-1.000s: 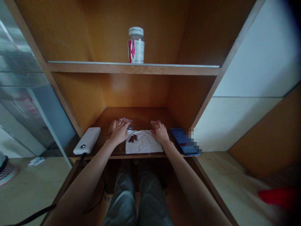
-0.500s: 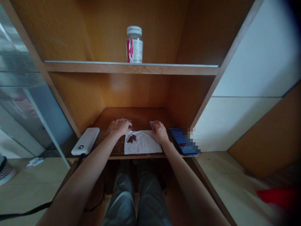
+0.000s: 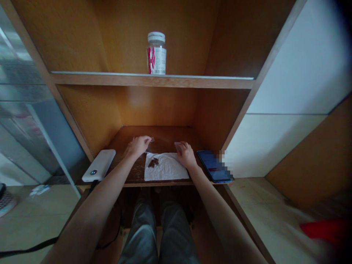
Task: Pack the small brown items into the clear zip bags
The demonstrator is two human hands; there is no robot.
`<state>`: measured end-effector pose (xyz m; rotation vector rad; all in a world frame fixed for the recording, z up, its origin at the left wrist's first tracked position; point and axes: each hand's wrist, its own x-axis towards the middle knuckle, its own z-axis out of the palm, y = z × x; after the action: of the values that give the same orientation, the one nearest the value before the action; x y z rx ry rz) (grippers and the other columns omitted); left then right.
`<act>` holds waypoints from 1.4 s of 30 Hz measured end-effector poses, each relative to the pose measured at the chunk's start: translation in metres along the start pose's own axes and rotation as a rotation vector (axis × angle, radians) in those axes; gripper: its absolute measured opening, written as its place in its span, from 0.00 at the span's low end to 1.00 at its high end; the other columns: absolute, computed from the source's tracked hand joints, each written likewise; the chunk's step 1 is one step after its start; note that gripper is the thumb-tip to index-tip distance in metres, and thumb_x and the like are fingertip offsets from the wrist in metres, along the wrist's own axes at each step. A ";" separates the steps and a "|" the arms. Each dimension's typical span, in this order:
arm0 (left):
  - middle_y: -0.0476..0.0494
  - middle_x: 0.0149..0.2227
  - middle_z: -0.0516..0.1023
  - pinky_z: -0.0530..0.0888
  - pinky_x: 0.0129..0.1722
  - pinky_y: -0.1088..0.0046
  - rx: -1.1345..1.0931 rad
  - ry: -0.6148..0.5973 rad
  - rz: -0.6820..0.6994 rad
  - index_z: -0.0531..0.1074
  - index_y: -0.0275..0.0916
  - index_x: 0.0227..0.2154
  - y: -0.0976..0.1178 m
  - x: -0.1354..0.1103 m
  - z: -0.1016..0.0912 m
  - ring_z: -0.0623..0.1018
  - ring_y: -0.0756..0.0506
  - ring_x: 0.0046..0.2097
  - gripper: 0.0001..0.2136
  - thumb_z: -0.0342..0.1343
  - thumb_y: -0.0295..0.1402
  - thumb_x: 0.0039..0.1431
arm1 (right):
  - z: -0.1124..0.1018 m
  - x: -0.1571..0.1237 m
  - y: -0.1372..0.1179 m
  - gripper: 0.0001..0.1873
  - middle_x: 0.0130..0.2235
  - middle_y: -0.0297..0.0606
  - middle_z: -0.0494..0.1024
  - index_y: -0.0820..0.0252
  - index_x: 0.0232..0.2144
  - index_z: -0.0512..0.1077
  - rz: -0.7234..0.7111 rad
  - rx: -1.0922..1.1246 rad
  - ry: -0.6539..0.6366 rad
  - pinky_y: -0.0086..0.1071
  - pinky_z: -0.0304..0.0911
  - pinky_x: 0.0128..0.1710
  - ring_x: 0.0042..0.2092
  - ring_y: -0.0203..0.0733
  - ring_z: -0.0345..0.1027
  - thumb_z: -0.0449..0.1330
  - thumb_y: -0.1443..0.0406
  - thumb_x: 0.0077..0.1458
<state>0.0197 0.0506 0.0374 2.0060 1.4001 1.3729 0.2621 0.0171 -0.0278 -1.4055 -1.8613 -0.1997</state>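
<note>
On a brown wooden shelf board, we see a small cluster of dark reddish-brown pieces [image 3: 153, 162] resting on the left part of a creased white cloth [image 3: 170, 170], just on the near side of the left hand [image 3: 140, 145] and apart from it. The fingertips of that hand are drawn together over the board beyond the cloth's far left corner, next to thin clear plastic [image 3: 149, 148]; we cannot tell whether they grip it or anything else. The right hand [image 3: 187, 154] is curled at the cloth's far right side, fingers and thumb closed on a small clear bag [image 3: 178, 146], whose pale top edge points toward the back of the compartment. The cluster lies between the two hands, nearer the left. Compared with half a second ago, we find the left hand farther back over the board, its fingertips extended where they had been bent down by the cloth's edge; the right hand and its bag have hardly moved, and the pieces lie in the same spot on the cloth. A white power bank [image 3: 99, 165] sits at the board's left end, a dark phone [image 3: 211, 165] at its right, and a white-capped bottle [image 3: 156, 55] stands upright on the shelf above.
</note>
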 end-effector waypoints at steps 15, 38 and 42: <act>0.42 0.35 0.76 0.69 0.43 0.62 -1.170 0.296 -0.413 0.64 0.38 0.26 0.031 -0.061 -0.025 0.77 0.43 0.41 0.04 0.52 0.32 0.51 | -0.005 0.002 -0.002 0.18 0.47 0.45 0.66 0.62 0.42 0.67 0.018 0.080 0.104 0.39 0.58 0.45 0.48 0.46 0.58 0.49 0.73 0.47; 0.49 0.30 0.77 0.72 0.40 0.66 -1.098 0.147 -0.480 0.65 0.37 0.26 0.007 -0.099 -0.019 0.78 0.44 0.36 0.12 0.62 0.24 0.37 | -0.015 0.021 -0.090 0.17 0.46 0.44 0.68 0.61 0.44 0.64 -0.050 0.447 0.178 0.39 0.56 0.49 0.50 0.43 0.59 0.47 0.71 0.51; 0.49 0.29 0.77 0.72 0.40 0.67 -1.092 0.128 -0.469 0.65 0.37 0.26 0.006 -0.100 -0.019 0.78 0.45 0.36 0.12 0.62 0.24 0.37 | 0.000 0.021 -0.096 0.15 0.41 0.43 0.71 0.61 0.42 0.66 -0.003 0.551 0.060 0.35 0.60 0.45 0.44 0.41 0.64 0.49 0.70 0.50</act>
<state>0.0015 -0.0419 -0.0005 0.8394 0.7589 1.5379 0.1772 -0.0035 0.0161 -1.0012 -1.6938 0.2532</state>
